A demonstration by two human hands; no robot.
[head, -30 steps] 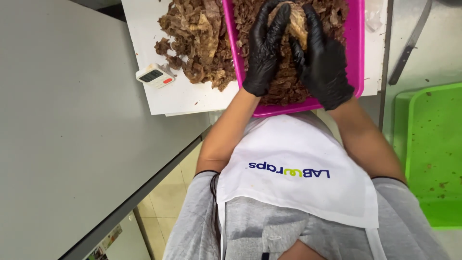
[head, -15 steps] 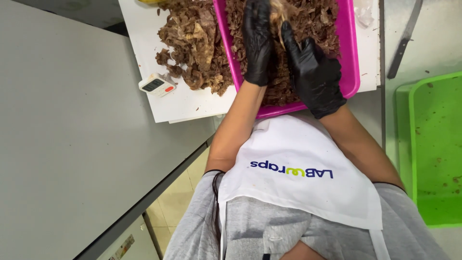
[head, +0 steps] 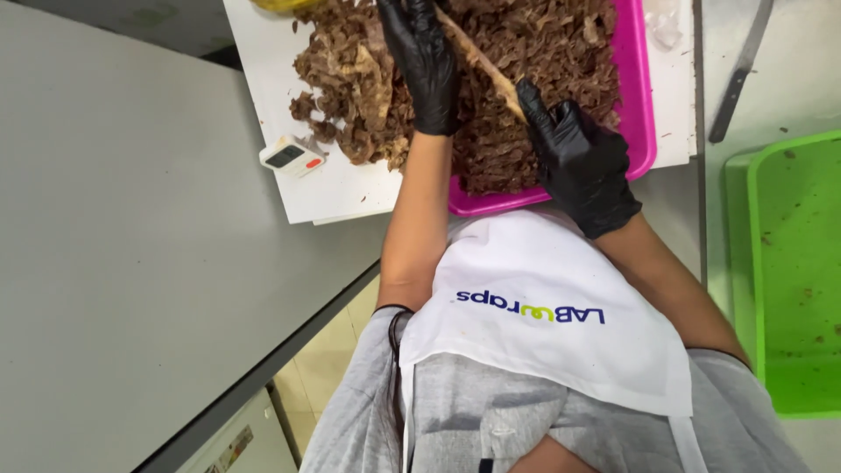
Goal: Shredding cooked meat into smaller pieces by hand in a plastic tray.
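Your hands have spread apart since earlier. Left black-gloved hand (head: 422, 66) and right black-gloved hand (head: 578, 162) each pinch an end of the long tan dried strip (head: 477, 60) over the pink plastic tray (head: 644, 131).

Left hand (head: 424, 66) and right hand (head: 580, 162): sheathed in black rubbery gloves, faintly glossy. Strip (head: 480, 63) gripped between them: tan, dry, fibrous. Brown heap (head: 534, 52): rough, shrivelled, matt. Tray (head: 635, 114): smooth pink plastic. Green tray (head: 793, 263): glossy plastic, speckled. Surface (head: 131, 263): smooth matt grey. Apron (head: 543, 324): white cloth.
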